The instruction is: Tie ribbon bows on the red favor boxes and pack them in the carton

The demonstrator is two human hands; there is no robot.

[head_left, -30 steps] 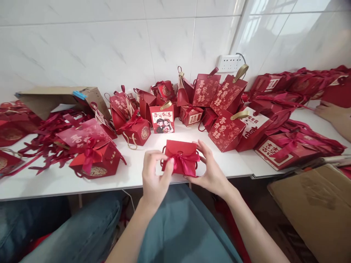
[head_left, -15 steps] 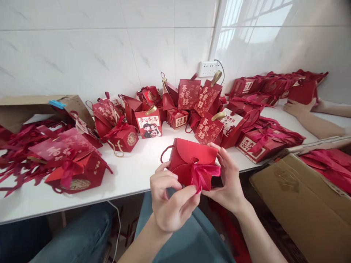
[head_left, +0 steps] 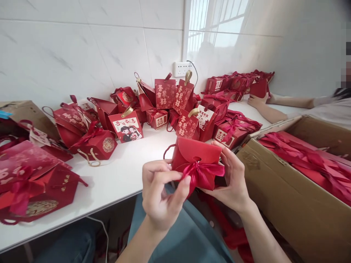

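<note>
A red gift box (head_left: 201, 149) with scalloped flaps and a twisted cord handle is held up in front of me, over the table's near edge. My right hand (head_left: 229, 175) grips its right side, thumb below and fingers behind. A magenta ribbon bow (head_left: 197, 170) is tied across the front of the box. My left hand (head_left: 164, 190) pinches the left loop of this bow between thumb and forefinger. Behind it, on the white table (head_left: 131, 164), stand several finished-looking red boxes, among them one with a cartoon couple (head_left: 127, 128) on its face.
An open cardboard box (head_left: 276, 197) filled with ribboned red boxes stands at my right. Another cardboard carton (head_left: 33, 117) is at the far left. At the back right, a co-worker's hand (head_left: 257, 100) holds a red box. A socket strip (head_left: 183, 68) hangs on the tiled wall.
My view has turned to the right. My left fingers have shifted from the ribbon's lower end to the bow's left loop, which is spread wider. My right hand keeps its hold.
</note>
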